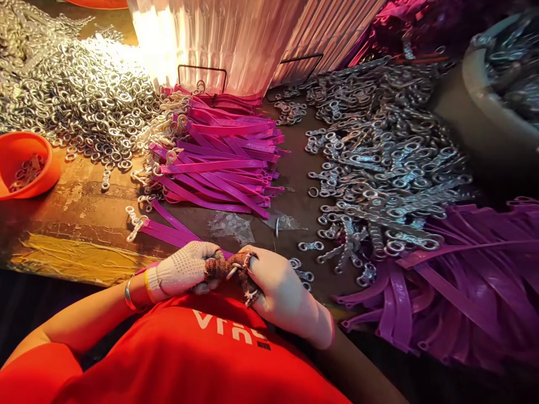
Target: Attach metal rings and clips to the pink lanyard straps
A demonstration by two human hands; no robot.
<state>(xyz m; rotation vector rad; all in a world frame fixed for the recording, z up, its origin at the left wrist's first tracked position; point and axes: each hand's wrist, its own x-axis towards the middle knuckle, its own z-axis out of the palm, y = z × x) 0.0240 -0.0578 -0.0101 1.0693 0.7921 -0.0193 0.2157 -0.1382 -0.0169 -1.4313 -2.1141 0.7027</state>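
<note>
Evidently the step in hand is fitting metal to a strap end, judging by how both gloved hands meet at the table's near edge. The left hand [185,269] has its fingers bent together, apparently clamped on a purple strap [228,255] that shows between the hands. The right hand [280,286] has its fingers bunched on a partly hidden metal ring [232,272], just beside the left fingertips; whether ring and strap are joined, I cannot tell. The next move seems to call for a firm left pinch while the right seats the ring. From the hands, linked straps [227,165] lie at 12 o'clock, loose metal rings [96,90] between 10 and 11, twisted metal links [379,157] at 2, and bare purple straps [467,275] at 3.
</note>
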